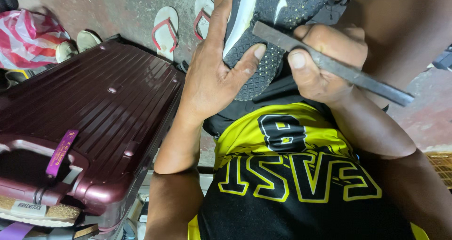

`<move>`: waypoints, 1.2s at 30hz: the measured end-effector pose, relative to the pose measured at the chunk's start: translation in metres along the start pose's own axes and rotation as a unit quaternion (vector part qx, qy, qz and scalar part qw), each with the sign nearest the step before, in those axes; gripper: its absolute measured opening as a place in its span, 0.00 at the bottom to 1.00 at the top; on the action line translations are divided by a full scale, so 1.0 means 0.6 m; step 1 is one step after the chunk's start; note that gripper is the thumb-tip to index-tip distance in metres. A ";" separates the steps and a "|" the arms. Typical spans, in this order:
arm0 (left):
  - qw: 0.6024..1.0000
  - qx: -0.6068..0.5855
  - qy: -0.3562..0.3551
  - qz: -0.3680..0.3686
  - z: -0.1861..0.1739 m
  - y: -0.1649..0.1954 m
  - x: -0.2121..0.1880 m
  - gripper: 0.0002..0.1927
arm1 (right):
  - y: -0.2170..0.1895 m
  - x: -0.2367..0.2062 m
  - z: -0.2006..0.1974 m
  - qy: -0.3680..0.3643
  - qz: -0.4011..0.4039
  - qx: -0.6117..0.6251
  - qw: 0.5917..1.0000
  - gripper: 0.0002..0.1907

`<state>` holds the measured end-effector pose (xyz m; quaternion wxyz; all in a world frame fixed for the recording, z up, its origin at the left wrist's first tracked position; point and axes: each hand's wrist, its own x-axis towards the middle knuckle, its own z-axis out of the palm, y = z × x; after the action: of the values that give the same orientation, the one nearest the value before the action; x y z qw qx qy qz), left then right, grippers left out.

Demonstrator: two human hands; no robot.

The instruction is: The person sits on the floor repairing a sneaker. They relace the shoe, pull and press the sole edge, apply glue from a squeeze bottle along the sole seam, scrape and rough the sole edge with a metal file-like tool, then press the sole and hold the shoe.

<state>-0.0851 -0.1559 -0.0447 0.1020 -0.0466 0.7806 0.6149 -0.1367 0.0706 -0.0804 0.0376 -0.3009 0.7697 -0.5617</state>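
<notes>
Gripping studded black shoe sole [263, 65] left hand [212, 75]; right hand [325, 61] clasping flat metal file [329, 63]

Dull grey metal file [329, 63], studded black rubber shoe sole [278, 28], and glossy ribbed maroon plastic suitcase [94, 113].

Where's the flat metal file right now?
In the head view, the metal file is in the right hand, upper right, its tip laid across the black shoe that the left hand grips.
</notes>
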 end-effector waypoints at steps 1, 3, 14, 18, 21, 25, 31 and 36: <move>1.000 0.006 0.002 0.010 0.000 0.000 -0.001 0.33 | -0.001 0.000 0.002 -0.002 0.002 0.001 1.000 0.21; 1.000 0.011 0.004 0.020 0.000 0.000 -0.001 0.33 | -0.002 0.003 0.004 -0.003 0.010 -0.004 1.000 0.20; 0.998 0.050 0.027 -0.010 0.009 0.006 -0.002 0.37 | -0.025 0.020 0.008 -0.018 0.029 -0.028 0.999 0.21; 0.995 0.087 0.035 -0.038 0.019 0.008 -0.008 0.37 | -0.043 0.027 0.004 -0.032 0.036 -0.051 0.998 0.17; 0.992 0.114 0.050 -0.008 0.024 0.008 -0.010 0.37 | -0.054 0.036 -0.002 -0.045 0.037 -0.056 0.997 0.19; 0.987 0.153 0.050 -0.026 0.032 0.005 -0.012 0.41 | -0.061 0.045 -0.004 -0.055 0.031 -0.058 0.996 0.19; 0.982 0.176 0.062 -0.025 0.038 -0.002 -0.019 0.40 | -0.066 0.034 0.012 -0.027 0.088 -0.053 0.994 0.18; 0.978 0.197 0.067 -0.014 0.042 -0.006 -0.019 0.40 | -0.065 0.029 0.009 -0.029 0.067 -0.052 0.996 0.18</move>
<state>-0.0708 -0.1330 -0.0512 0.0653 -0.0770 0.8909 0.4428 -0.1323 0.0497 -0.0428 0.0818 -0.2666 0.8149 -0.5081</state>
